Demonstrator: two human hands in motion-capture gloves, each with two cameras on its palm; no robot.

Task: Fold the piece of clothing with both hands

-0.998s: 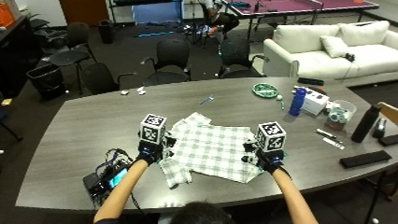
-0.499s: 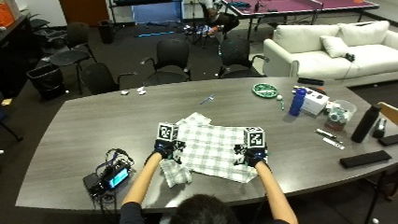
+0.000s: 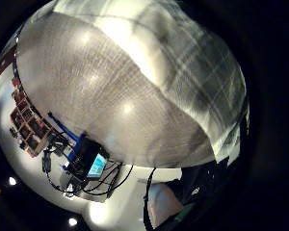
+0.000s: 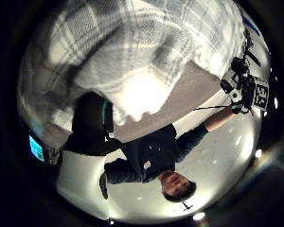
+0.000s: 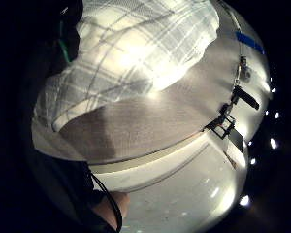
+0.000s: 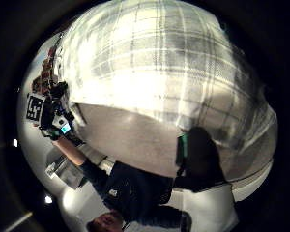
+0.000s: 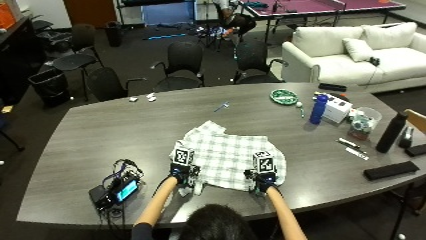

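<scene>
Left hand (image 7: 181,173) and right hand (image 7: 263,181) both down on the near hem of the white-and-grey plaid cotton shirt (image 7: 229,155); can't tell if pinching or just pressing. Spread mostly flat, bit rumpled, mid-front of the dark grey wood-grain oval table (image 7: 100,130). Looks barely started, pretty much every fold left to do.

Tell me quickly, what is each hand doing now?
Left hand: grips the near edge of the white-and-grey checked cloth shirt.
Right hand: grips the shirt's near edge too.
</scene>
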